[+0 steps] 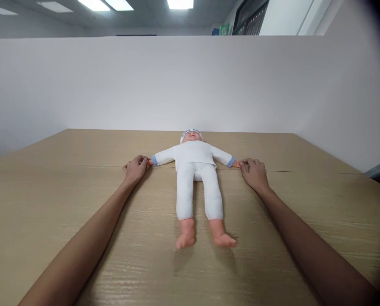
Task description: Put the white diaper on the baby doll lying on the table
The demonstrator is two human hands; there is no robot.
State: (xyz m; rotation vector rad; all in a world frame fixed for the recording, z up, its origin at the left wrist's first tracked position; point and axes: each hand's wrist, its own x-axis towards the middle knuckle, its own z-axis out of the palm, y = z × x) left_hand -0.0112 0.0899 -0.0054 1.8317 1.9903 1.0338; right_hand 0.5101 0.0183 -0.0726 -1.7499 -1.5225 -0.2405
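**Inspector:** Nearest the camera were the two bare forearms, then the doll's (196, 178) feet. The doll lay face-up at mid-tabletop (49, 204), arms out, head toward the white partition (113, 80).

**Clerk:** And the hands?

**Inspector:** The left hand (135, 168) had its fingers curled and closed at the doll's one hand; the right hand (254, 173) pinched the other likewise. Both rested on the tabletop.

**Clerk:** Handling?

**Inspector:** In my judgement, light: a soft cloth-suited body, with firmer, smooth head, hands and feet. Limbs looked floppy; the torso would give the surest hold.

**Clerk:** Containers?

**Inspector:** None were seen.
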